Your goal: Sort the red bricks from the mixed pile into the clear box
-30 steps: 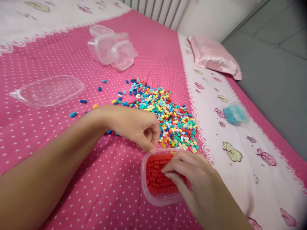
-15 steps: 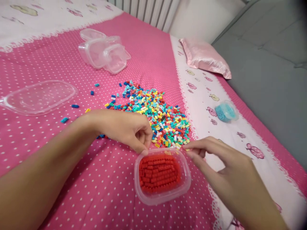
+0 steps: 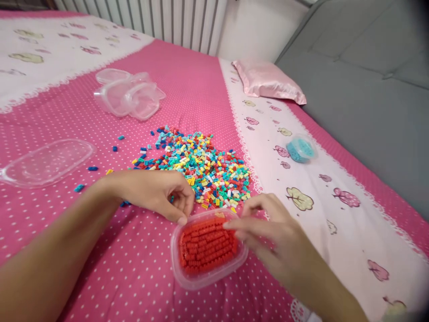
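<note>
A small clear tub [image 3: 187, 278] filled with red bricks [image 3: 204, 245] sits on the pink dotted bedspread in front of me. My left hand [image 3: 157, 193] rests at the tub's far left rim, fingers curled, thumb touching the rim. My right hand [image 3: 268, 232] lies over the tub's right side, fingers stretched out with the tips on the red bricks. A heap of small mixed-colour bricks [image 3: 201, 165] lies just beyond both hands.
A clear oval lid [image 3: 47, 162] lies at the left. Empty clear tubs [image 3: 129, 96] are piled further back. A small tub of light blue bricks [image 3: 300, 149] stands at the right on the white border. A pink pillow [image 3: 268, 80] and grey sofa [image 3: 362, 98] lie beyond.
My right hand lifted off the red bricks to the right, pinched, then came back onto the tub's right side. The camera tilted up. My left hand stayed at the rim.
</note>
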A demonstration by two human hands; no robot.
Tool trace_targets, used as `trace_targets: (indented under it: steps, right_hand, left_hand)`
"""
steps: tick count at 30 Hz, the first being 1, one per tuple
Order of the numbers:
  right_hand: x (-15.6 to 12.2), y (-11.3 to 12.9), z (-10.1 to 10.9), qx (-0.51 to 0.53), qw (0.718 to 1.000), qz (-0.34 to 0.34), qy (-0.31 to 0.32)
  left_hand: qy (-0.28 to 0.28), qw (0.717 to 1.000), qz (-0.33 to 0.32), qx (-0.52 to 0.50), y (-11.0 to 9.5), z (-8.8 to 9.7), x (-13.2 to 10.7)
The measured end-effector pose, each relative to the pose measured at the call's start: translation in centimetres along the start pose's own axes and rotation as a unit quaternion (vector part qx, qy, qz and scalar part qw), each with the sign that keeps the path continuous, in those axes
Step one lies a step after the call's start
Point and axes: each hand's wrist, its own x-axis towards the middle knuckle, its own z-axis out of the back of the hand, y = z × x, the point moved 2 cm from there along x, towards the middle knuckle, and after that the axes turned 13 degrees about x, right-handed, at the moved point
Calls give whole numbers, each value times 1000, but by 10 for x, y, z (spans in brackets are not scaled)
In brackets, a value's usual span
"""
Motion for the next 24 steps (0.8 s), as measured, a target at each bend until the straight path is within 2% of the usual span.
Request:
trace_targets:
  steps: [4, 9, 24]
  right_hand:
    - [-3, 16, -17, -43, 997, 63, 25]
    - [-2, 9, -20, -72, 994, 69, 53]
    - [-2, 6, -21, -69, 992, 70, 78]
  left_hand:
    - [3, 1000, 0, -8, 1, 0, 0]
    - [-2, 1000, -1, 3, 2, -1, 0]
    - [-1, 1000, 0, 2, -2, -1, 0]
